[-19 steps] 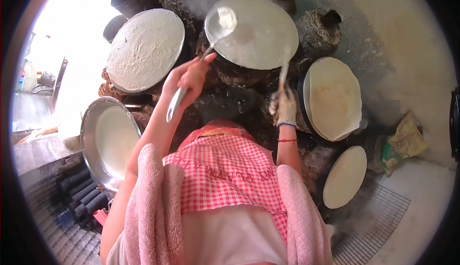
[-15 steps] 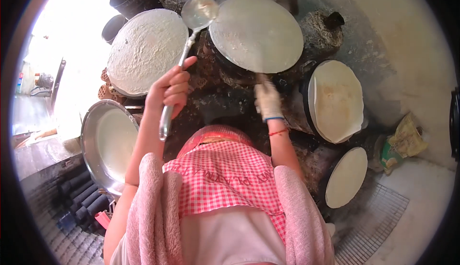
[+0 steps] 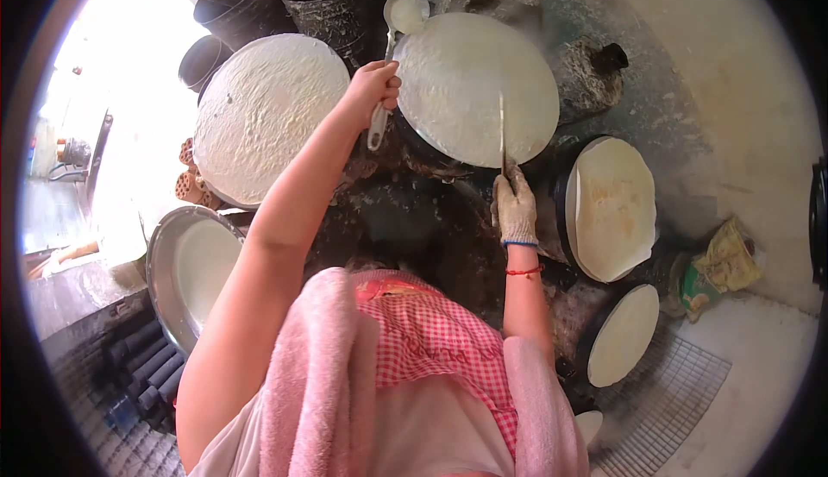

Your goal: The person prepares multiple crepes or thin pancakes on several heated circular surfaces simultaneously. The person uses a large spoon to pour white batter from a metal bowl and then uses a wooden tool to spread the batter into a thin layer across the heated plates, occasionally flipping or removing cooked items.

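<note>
Presently, two hands are at work, and each of them holds one tool. The bare left hand (image 3: 376, 89) has its grip closed around the handle of a long-handled metal ladle (image 3: 408, 11), in the upper middle of the frame; the round cup of this ladle contains some white matter. The right hand (image 3: 516, 205), in a whitish glove with a blue hem, has its grip clamped on a thin, narrow stick (image 3: 503, 128). This stick reaches over a wide, round, white batter sheet (image 3: 466, 72) in the upper middle of the frame; whether its tip touches the sheet, I cannot tell. The cup of the ladle is at the upper left edge of the same sheet.

Concerning containers, one round, shiny steel basin (image 3: 162, 263) is at the left of the frame, with white liquid (image 3: 205, 266) in it. Three dark buckets (image 3: 332, 18) are seen at the upper left, two larger and one smaller; their content I cannot tell.

Three more pale, round sheets show clearly: one rough (image 3: 272, 115) at the upper left, one brown-stained (image 3: 617, 210) at the right with another layer under it, and one smaller (image 3: 624, 336) at the lower right. Several black cylinders (image 3: 158, 372) are piled at the lower left, too crowded for exact counting.
</note>
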Available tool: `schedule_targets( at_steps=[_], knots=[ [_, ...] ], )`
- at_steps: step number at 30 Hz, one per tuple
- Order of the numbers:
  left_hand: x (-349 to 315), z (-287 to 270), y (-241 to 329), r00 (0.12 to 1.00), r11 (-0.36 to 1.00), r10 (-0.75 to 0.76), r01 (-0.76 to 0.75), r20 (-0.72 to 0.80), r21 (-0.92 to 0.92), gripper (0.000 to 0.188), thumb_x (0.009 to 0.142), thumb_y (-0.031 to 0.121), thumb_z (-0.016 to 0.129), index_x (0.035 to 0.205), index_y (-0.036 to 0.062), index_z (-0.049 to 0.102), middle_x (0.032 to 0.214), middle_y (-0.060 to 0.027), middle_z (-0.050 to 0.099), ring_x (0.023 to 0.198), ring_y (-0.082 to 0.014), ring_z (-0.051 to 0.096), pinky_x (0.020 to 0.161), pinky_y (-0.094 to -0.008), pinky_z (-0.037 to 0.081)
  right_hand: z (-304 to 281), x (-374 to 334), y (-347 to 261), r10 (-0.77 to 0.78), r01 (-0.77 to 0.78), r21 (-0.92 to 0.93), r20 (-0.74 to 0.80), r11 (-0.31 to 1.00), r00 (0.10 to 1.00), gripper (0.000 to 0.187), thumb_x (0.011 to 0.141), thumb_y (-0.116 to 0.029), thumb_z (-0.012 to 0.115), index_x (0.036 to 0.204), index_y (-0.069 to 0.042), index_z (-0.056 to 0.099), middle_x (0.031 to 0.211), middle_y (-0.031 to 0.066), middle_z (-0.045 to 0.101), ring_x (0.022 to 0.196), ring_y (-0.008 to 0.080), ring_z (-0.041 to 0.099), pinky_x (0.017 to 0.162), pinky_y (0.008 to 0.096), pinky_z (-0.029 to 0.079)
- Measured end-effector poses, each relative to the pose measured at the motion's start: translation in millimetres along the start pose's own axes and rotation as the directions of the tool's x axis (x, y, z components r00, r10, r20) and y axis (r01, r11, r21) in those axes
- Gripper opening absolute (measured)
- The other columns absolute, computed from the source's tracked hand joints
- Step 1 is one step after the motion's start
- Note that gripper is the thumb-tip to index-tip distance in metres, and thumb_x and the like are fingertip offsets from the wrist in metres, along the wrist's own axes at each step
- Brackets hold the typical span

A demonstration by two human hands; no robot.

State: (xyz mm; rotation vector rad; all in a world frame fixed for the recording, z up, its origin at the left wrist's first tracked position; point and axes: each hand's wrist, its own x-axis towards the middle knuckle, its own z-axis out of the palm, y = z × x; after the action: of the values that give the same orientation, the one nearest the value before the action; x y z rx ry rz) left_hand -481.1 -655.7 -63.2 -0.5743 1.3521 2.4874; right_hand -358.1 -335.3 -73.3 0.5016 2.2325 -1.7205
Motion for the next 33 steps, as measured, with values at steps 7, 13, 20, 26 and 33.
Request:
schedule_targets(
  at_steps=[7, 13, 20, 26, 33],
  knots=[
    [37, 12, -36, 0.973, 0.93, 0.163, -0.096, -0.165, 0.354, 0.026, 0.103, 0.022, 0.052, 0.118, 0.0006, 0.054, 0.073, -0.002, 0.05, 0.052, -0.0131, 0.048, 0.045, -0.031, 0.044, 15, 114, -29, -0.581, 0.571, -0.585, 0.198, 0.576, 0.789, 0.038, 0.103, -0.031, 0.053, 0.133, -0.011, 0.064, 0.121, 0.0196, 0.069, 0.102, 0.0372, 0.069, 0.087, 0.0403, 0.055],
    [-15, 19, -51, 0.976, 0.998, 0.042, -0.053, -0.215, -0.044, 0.012, 0.103, 0.016, 0.053, 0.111, 0.0075, 0.052, 0.074, -0.0001, 0.046, 0.052, -0.0104, 0.039, 0.045, -0.0285, 0.034, 17, 92, -79, -0.215, 0.421, -0.768, 0.362, 0.483, 0.907, 0.05, 0.104, -0.053, 0.045, 0.128, -0.015, 0.068, 0.113, 0.0237, 0.069, 0.104, 0.045, 0.065, 0.091, 0.0479, 0.054],
    [-147, -36, -25, 0.901, 0.291, 0.077, 0.389, 0.426, -0.874, 0.033, 0.111, 0.015, 0.038, 0.138, -0.0045, 0.044, 0.071, 0.0032, 0.036, 0.051, -0.0058, 0.032, 0.04, -0.0216, 0.032, -36, 29, -31, -0.711, 0.843, -0.309, 0.454, 0.44, 0.537, 0.035, 0.102, -0.016, 0.057, 0.134, -0.003, 0.064, 0.125, 0.0197, 0.069, 0.11, 0.0366, 0.068, 0.093, 0.0442, 0.054],
    [-286, -68, -15, 0.952, 0.425, 0.127, 0.201, 0.278, -0.882, 0.044, 0.112, 0.015, 0.036, 0.15, -0.0049, 0.033, 0.074, 0.0017, 0.038, 0.049, -0.0048, 0.034, 0.039, -0.0211, 0.032, 47, -4, -48, -0.495, 0.585, -0.064, 0.465, 0.808, 0.734, 0.039, 0.099, -0.011, 0.055, 0.134, 0.004, 0.06, 0.133, 0.0196, 0.065, 0.126, 0.0284, 0.06, 0.107, 0.0361, 0.046],
    [-463, -131, -67, 0.994, 0.337, 0.086, -0.095, -0.07, -0.937, 0.048, 0.113, 0.017, 0.031, 0.155, -0.0042, 0.025, 0.075, 0.0009, 0.036, 0.047, -0.0054, 0.034, 0.037, -0.0218, 0.035, 224, 20, -4, -0.573, 0.827, -0.164, 0.648, 0.538, 0.502, 0.043, 0.098, -0.027, 0.056, 0.137, -0.009, 0.061, 0.13, 0.0188, 0.065, 0.119, 0.0348, 0.063, 0.101, 0.0399, 0.051]
  ],
)
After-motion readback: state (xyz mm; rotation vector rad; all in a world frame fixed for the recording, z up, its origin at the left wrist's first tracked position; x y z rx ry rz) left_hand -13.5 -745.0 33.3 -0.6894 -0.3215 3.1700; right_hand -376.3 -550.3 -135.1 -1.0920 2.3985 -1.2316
